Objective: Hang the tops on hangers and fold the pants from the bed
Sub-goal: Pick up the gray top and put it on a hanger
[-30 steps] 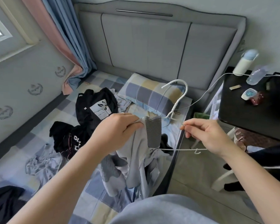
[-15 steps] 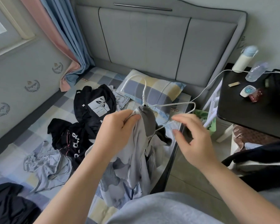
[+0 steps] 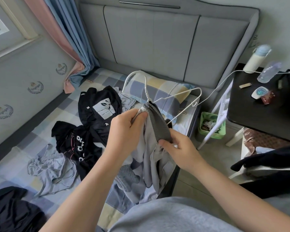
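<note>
Left hand (image 3: 124, 131) pinches the ribbed collar of the grey zip top (image 3: 151, 158) above the bed (image 3: 40, 129) edge; right hand (image 3: 179, 148) grips it lower. The white hanger (image 3: 146, 92) has a bare arm jutting rightward, apparently outside that side's shoulder.

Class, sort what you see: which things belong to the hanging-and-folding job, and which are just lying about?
Job: left hand, right hand, grey top, white hanger, black tops, crumpled grey garment.
Lying about: pillow, green bin, clear bottle, white flask.
</note>
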`<state>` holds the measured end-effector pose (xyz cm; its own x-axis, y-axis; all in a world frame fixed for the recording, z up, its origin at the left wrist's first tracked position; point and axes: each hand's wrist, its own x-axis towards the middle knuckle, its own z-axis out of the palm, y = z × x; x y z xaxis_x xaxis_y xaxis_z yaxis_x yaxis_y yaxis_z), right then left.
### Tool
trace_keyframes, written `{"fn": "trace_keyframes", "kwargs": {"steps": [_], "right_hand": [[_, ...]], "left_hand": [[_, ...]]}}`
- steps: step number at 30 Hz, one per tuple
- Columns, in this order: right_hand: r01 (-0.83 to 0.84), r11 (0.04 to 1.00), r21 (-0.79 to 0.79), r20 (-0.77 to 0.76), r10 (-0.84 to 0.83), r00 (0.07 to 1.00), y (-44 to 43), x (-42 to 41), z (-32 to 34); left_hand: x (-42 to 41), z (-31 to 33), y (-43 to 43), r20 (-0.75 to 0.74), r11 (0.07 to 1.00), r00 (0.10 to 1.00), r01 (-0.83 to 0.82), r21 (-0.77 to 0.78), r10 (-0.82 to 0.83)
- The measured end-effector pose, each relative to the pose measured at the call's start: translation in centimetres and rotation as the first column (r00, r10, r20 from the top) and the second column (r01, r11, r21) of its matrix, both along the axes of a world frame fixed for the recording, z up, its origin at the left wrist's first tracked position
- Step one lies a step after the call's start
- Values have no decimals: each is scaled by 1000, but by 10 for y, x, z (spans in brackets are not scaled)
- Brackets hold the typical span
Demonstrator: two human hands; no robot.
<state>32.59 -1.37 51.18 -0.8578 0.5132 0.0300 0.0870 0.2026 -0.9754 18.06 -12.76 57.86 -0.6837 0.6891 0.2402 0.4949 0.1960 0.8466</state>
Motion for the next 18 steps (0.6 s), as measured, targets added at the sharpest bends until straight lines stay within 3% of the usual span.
{"fn": "trace_keyframes", "kwargs": {"steps": [2, 5, 9, 12, 18], "right_hand": [[-77, 996, -44, 61, 80, 995, 3, 4, -7], [-182, 982, 40, 342, 158, 926, 17, 12, -28], [-303, 849, 433, 572, 1, 820, 49, 22, -60], [-321, 761, 564, 586, -96, 804, 75, 30, -66], [-178, 661, 729, 402, -202, 893, 113, 44, -52]], "left_hand": [[0, 0, 1, 22, 1000, 999, 27, 13, -27], [-3, 0, -2, 39, 999, 998, 38, 17, -39], [-15, 4, -12, 16, 998, 999, 47, -41, -46], [-24, 4, -24, 5, 993, 998, 70, -99, -70], [-35, 5, -43, -22, 961, 996, 74, -267, -83]]}}
